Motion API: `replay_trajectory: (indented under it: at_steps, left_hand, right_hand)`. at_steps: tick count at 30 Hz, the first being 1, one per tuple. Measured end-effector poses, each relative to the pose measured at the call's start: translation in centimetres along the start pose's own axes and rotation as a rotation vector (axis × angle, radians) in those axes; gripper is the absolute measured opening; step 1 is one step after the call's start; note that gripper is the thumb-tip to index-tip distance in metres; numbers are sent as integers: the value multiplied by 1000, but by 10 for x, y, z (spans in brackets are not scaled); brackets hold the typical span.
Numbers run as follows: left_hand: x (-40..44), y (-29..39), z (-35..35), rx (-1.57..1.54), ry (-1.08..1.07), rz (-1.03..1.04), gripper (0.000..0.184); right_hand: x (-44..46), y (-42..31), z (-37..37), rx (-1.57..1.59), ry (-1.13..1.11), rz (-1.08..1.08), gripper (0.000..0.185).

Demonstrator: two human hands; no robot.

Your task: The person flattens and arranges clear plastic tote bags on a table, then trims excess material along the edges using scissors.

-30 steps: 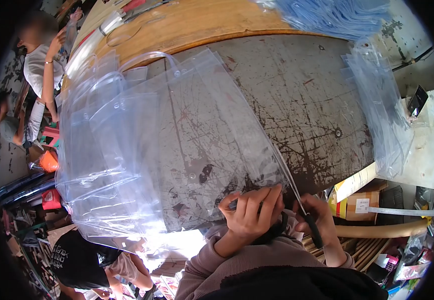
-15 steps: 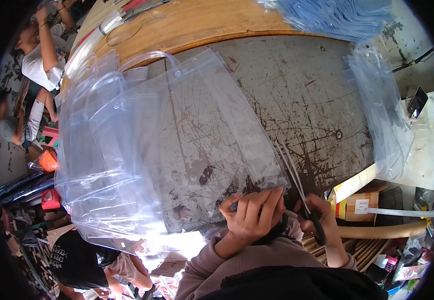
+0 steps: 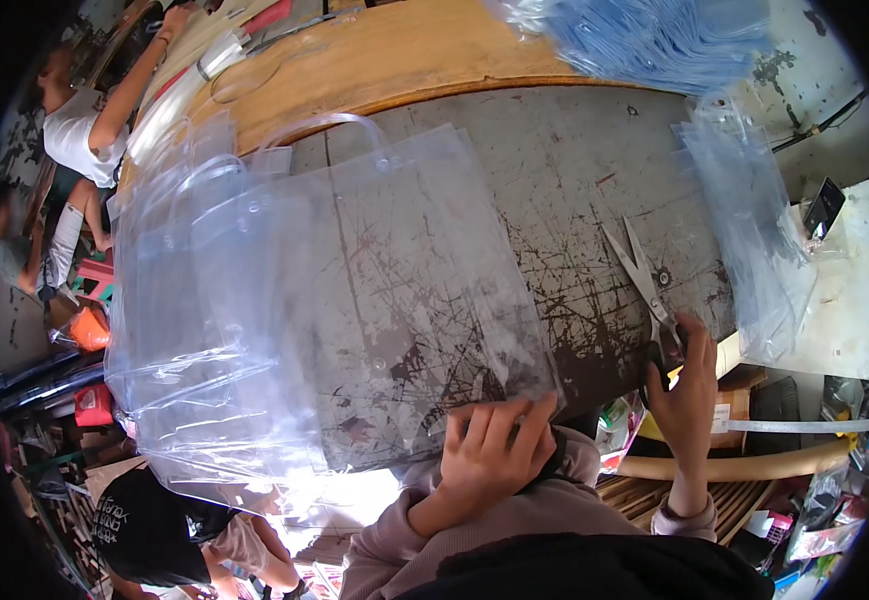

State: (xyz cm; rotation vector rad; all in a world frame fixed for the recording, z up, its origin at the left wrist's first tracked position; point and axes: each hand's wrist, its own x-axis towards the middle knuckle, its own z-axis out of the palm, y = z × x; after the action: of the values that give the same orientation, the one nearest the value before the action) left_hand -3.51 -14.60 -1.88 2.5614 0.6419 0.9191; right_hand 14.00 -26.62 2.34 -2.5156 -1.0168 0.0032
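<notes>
One clear plastic bag [image 3: 445, 290] lies flat on the scratched table [image 3: 595, 130], mostly beyond the left hand [image 3: 495, 445]. Those fingers bend over its near right corner; the thumb is hidden, so I can't tell if they pinch. Right of the bag, the right hand [image 3: 685, 395] is wrapped around scissors [image 3: 653, 298], blades apart. More handled bags [image 3: 190, 310] lie left.
</notes>
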Motion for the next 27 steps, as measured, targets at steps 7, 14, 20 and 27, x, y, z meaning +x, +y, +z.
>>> replay_trajectory:
  at_steps: [7,14,20,27]
  left_hand:
    - [-12,-4,-4,28,-111,110,31]
    - [-20,-8,-3,88,-77,206,29]
    - [-23,-11,3,77,-1,259,28]
    - [-22,-15,3,39,-69,285,22]
  right_hand:
    - [-1,-17,2,-191,-35,23,47]
    - [3,-44,6,483,-293,-171,20]
    - [11,-44,16,519,-487,-244,11]
    - [20,-37,30,262,-286,-599,18]
